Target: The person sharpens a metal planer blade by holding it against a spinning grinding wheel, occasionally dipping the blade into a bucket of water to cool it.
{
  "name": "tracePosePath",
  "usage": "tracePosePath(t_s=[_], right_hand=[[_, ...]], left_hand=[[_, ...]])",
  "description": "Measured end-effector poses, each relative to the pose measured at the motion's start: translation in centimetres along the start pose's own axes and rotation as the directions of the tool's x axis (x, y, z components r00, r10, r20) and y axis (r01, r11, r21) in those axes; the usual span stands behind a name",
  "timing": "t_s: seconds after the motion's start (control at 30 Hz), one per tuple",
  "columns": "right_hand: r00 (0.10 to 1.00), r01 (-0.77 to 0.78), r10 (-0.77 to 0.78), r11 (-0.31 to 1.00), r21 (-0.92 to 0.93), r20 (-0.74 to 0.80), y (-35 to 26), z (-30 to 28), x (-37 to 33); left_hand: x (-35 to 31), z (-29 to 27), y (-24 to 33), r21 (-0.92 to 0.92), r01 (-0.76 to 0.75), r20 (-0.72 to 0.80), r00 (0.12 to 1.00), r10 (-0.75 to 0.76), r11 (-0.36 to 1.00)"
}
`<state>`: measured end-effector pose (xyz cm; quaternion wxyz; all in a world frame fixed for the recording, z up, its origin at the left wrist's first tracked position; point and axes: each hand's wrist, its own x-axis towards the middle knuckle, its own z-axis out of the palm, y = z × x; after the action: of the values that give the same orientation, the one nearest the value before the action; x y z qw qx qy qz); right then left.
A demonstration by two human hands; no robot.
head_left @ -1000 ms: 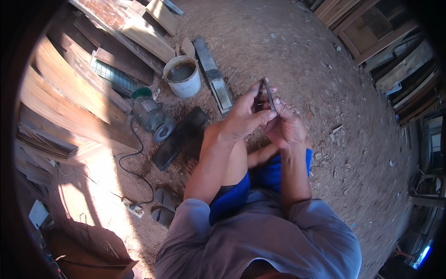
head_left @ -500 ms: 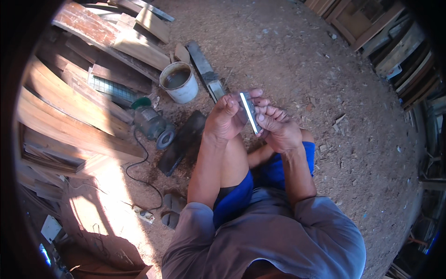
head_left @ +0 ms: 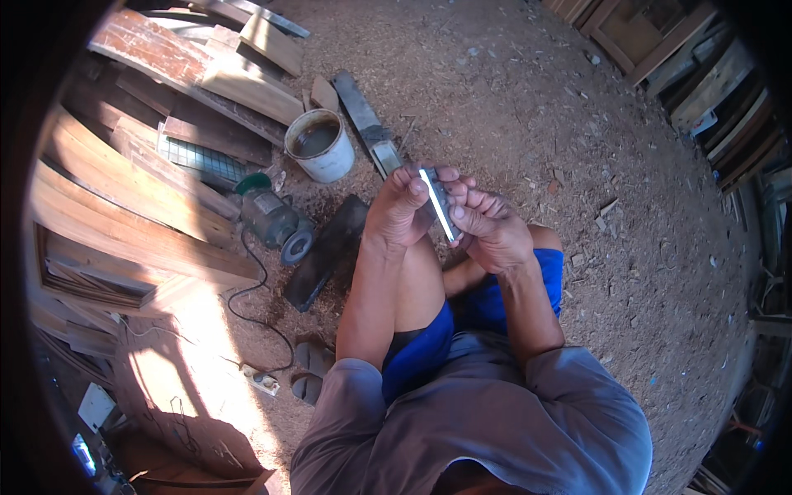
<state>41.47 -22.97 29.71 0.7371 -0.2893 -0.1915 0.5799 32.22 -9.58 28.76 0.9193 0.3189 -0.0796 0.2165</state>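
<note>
**Both hands gripping a narrow metal blade above a sawdust floor**

A person is sitting on a dirt floor strewn with wood chips, looking down at their own arms. The left hand and the right hand are meeting above the bent knees, fingers curled shut around a small flat metal blade. The blade is standing on edge between the two hands, its thin bright edge catching the light and running from upper left to lower right. The left thumb is pressing against the blade's upper end while the right fingers are wrapping the lower end.

Compared with a second ago, the blade is turning: then it was showing as a dark sliver above the fingertips, and now its shining edge is facing the camera. The hands are staying together in nearly the same place over the knees.

On the floor just beyond the hands, a long dark plank is lying. Left of it, a white bucket is standing upright. Nearer the person's left, a green power grinder is resting beside a dark flat board, its cable trailing toward stacked timber along the floor's left edge.
</note>
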Motion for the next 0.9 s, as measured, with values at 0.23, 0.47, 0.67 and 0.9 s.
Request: tracePosePath(t_s=[0.23, 0.47, 0.67, 0.9], right_hand=[[0.999, -0.018, 0.018, 1.000, -0.003, 0.029, -0.3, 0.2, 0.1], [0.999, -0.028, 0.031, 0.998, -0.063, 0.042, 0.0, -0.1, 0.3], [0.998, -0.022, 0.023, 0.999, -0.023, 0.050, 0.2, 0.2, 0.3], [0.998, 0.067, -0.067, 0.998, 0.008, -0.003, -0.3, 0.9, 0.8]], left_hand=[[-0.1, -0.2, 0.1, -0.034, 0.026, 0.003, 1.000, -0.026, 0.999], [-0.3, -0.6, 0.1, -0.015, 0.007, -0.022, 1.000, -0.007, 1.000], [-0.4, -1.0, 0.3, -0.014, 0.028, -0.033, 0.999, -0.028, 1.000], [0.0, 0.7, 0.1, 0.192, 0.079, 0.041, 0.995, -0.088, 0.978]])
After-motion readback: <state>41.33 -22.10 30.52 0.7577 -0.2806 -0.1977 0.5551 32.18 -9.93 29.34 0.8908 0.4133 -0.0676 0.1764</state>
